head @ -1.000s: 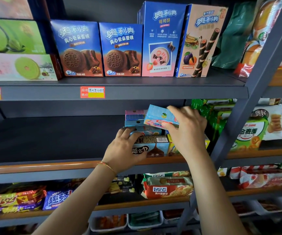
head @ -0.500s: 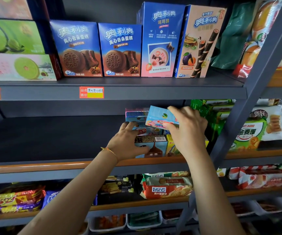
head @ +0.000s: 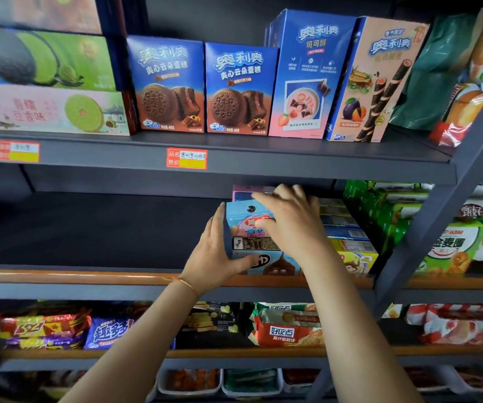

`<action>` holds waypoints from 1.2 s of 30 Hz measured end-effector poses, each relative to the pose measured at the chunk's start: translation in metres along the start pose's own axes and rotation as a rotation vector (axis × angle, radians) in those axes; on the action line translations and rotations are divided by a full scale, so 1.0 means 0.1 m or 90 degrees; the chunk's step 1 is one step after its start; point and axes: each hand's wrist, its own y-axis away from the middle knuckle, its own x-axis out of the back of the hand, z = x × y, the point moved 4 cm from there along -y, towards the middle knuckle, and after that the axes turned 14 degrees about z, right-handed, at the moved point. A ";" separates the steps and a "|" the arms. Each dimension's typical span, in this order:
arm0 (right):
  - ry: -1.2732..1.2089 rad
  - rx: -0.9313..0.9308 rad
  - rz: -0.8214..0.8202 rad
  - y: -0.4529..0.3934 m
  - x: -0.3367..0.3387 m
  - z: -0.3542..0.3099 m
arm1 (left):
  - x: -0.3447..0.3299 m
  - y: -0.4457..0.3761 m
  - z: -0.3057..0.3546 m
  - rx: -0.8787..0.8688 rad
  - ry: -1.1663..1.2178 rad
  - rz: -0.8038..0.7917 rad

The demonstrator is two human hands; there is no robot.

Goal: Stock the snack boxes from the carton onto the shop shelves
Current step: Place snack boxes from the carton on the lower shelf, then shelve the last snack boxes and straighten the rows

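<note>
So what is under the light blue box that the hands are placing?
The light blue box sits on a stack: directly below shows a dark box side with a barcode, then a blue chocolate-drop box. The right hand and left hand cover the rest.

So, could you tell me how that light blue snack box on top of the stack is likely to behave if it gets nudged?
The light blue snack box looks like stiff printed card, so it should keep its shape. Its glossy face may slide on the box below. Sitting atop a stack braced by the left hand, it could probably topple if pushed sideways.
</note>
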 end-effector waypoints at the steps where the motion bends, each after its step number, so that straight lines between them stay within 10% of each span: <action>1: 0.000 0.003 -0.016 -0.01 -0.04 -0.01 | 0.00 0.00 0.00 0.004 0.008 0.001; 9: -0.046 -0.040 -0.082 0.12 -0.31 0.14 | -0.16 0.06 -0.03 -0.016 0.040 -0.022; 14: -0.158 -0.024 0.066 0.17 -0.21 -0.03 | -0.07 0.10 -0.02 -0.010 0.057 -0.007; 18: -0.467 0.007 0.158 0.31 -0.21 -0.62 | 0.50 0.34 -0.17 -0.022 0.030 0.195; 22: -0.668 -0.007 0.022 0.54 -0.67 -1.55 | 1.37 0.90 -0.79 0.124 -0.029 0.455; 36: -0.585 0.087 -0.630 2.00 -3.16 -6.24 | 4.45 4.07 -4.21 0.788 -0.229 0.583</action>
